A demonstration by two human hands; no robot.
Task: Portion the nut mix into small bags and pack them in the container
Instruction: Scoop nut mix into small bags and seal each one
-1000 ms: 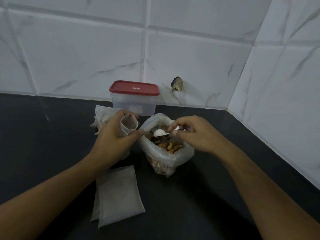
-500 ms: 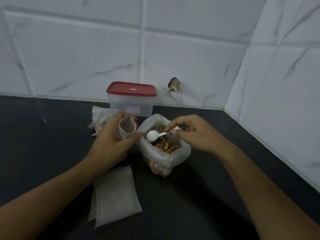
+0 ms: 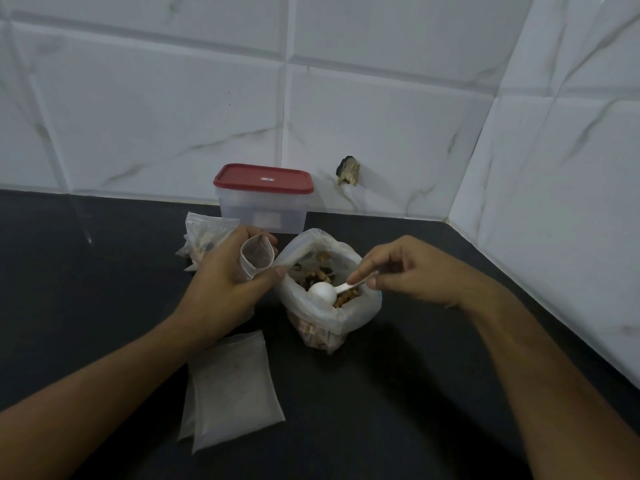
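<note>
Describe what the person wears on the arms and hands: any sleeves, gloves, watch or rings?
The left hand and the right hand are bare, without gloves, and no ring shows on the visible fingers. The left forearm and the right forearm are also bare up to the picture's edge: no sleeve, watch or bracelet is visible. Dim light hides any fine marks.
</note>
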